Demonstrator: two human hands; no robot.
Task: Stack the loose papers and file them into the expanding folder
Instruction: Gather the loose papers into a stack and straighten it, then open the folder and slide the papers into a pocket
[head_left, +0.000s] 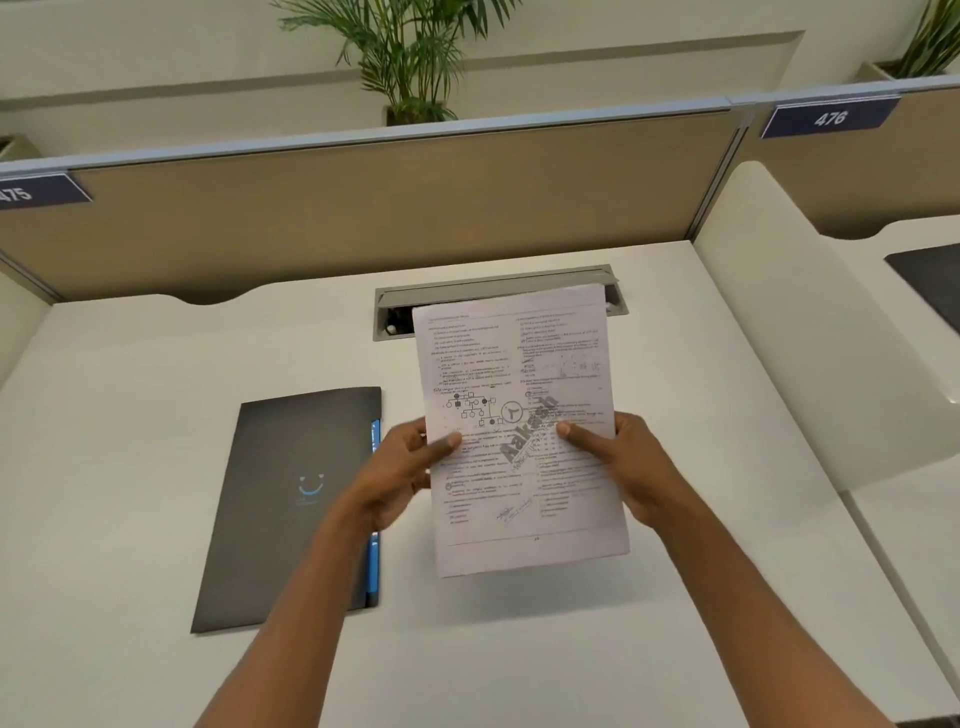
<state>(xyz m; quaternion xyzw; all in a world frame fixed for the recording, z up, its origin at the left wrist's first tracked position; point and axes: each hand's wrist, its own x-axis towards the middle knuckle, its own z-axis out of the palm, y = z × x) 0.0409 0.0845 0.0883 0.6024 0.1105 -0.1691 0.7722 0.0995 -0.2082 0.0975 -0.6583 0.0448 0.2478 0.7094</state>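
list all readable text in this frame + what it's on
"476" on the blue partition tag, upper right.
"475" on the blue partition tag, upper left; first digit cut by the frame edge.
"Aakash", a diagonal watermark on the papers held in both hands; the end letters are smeared.
Body print on the papers: too small to read.
Dark folder: smile logo only; small line under it unreadable.

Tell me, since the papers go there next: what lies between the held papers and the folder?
In the head view, only the left hand lies between the papers and the folder.
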